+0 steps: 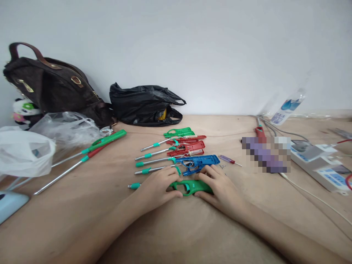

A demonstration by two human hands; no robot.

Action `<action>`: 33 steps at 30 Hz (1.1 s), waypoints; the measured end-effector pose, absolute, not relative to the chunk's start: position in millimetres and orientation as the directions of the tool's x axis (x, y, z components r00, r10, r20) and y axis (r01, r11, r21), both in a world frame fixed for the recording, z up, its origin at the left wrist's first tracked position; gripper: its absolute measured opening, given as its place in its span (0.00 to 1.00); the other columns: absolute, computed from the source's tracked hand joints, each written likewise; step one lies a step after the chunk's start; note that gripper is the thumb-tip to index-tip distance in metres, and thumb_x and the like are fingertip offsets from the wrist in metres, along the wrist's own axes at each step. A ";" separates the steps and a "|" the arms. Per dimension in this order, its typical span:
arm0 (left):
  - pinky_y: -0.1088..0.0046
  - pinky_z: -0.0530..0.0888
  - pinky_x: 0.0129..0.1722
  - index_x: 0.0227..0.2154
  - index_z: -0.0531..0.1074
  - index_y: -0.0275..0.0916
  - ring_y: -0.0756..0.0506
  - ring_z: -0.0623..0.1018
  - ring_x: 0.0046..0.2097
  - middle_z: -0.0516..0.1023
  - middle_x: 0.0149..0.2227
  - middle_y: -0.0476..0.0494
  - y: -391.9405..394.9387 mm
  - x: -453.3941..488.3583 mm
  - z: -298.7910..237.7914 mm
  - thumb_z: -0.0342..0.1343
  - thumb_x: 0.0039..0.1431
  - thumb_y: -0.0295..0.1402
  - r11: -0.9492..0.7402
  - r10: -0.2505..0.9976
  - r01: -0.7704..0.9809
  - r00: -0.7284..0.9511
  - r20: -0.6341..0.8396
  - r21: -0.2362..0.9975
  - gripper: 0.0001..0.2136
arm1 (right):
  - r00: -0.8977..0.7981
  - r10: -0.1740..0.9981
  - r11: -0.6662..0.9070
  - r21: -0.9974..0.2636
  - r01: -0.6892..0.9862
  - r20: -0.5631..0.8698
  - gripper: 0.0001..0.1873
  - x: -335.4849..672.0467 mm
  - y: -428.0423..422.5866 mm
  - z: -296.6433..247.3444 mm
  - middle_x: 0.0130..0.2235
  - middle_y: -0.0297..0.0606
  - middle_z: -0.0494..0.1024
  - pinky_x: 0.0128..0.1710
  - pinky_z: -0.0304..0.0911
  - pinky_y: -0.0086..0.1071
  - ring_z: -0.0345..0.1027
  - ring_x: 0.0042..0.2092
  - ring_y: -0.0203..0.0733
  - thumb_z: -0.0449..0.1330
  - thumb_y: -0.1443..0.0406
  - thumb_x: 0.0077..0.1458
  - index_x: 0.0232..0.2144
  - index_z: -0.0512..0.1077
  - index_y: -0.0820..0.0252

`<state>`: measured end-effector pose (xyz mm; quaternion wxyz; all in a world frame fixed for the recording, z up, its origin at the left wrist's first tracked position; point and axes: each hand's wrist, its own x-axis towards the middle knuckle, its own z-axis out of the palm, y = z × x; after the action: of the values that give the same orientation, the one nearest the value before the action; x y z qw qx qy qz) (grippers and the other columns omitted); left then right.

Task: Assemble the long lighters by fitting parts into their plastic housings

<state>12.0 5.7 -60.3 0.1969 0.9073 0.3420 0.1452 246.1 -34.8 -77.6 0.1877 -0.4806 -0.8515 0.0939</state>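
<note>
A green long-necked gas lighter [196, 187] lies across the table in front of me, its teal-tipped end pointing left. My left hand [162, 183] grips it near the neck, thumb below and fingers above. Around the handle's right end closes my right hand [217, 183], which hides that end. Just beyond my fingers are opened lighters: a blue handle shell [198, 160], a red handle shell [192, 148] and a green handle shell [178, 132], with metal tubes and thin wires. To their right rests a small screwdriver [230, 160] beside several tiny screws [222, 167].
Two whole lighters [101, 144] lie at the left near white plastic bags [24, 152]. A dark backpack [66, 88] and a black plastic bag [145, 104] stand against the wall. At the right are a power strip [316, 167], cables, a blurred purple object [264, 154] and a bottle [288, 108].
</note>
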 end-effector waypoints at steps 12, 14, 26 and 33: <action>0.67 0.71 0.41 0.38 0.73 0.39 0.40 0.75 0.43 0.76 0.39 0.44 5.6 11.5 -57.5 0.64 0.53 0.33 -0.637 0.713 0.595 0.697 0.081 0.490 0.10 | -0.472 0.853 0.521 -0.338 0.784 0.222 0.12 246.4 -34.4 -75.3 0.43 0.40 0.73 0.44 0.64 0.45 0.64 0.46 0.50 0.59 0.60 0.60 0.46 0.70 0.53; 0.67 0.71 0.40 0.37 0.73 0.38 0.40 0.75 0.42 0.76 0.39 0.44 5.5 12.1 -56.7 0.64 0.53 0.33 -0.635 0.712 0.599 0.699 0.069 0.487 0.09 | -0.471 0.854 0.519 -0.332 0.787 0.220 0.13 246.2 -34.5 -75.1 0.43 0.40 0.73 0.44 0.64 0.45 0.64 0.46 0.50 0.59 0.60 0.60 0.47 0.70 0.53; 0.68 0.71 0.38 0.34 0.70 0.38 0.42 0.73 0.41 0.73 0.39 0.45 3.9 12.8 -59.9 0.63 0.54 0.33 -0.654 0.704 0.589 0.703 0.097 0.475 0.08 | -0.468 0.855 0.518 -0.332 0.789 0.223 0.14 245.9 -34.6 -76.6 0.43 0.40 0.72 0.42 0.64 0.44 0.64 0.45 0.50 0.62 0.62 0.57 0.46 0.71 0.54; 0.68 0.69 0.40 0.33 0.69 0.38 0.42 0.71 0.43 0.71 0.39 0.45 5.6 11.8 -65.8 0.61 0.57 0.35 -0.678 0.684 0.548 0.715 0.147 0.490 0.08 | -0.466 0.859 0.511 -0.385 0.769 0.209 0.13 246.3 -33.7 -77.1 0.43 0.40 0.71 0.43 0.64 0.45 0.64 0.45 0.50 0.61 0.62 0.58 0.46 0.71 0.54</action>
<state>11.8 5.6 -65.8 0.2104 0.9017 0.3415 0.1613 246.3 -33.7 -77.1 0.1908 -0.4800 -0.8480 0.1191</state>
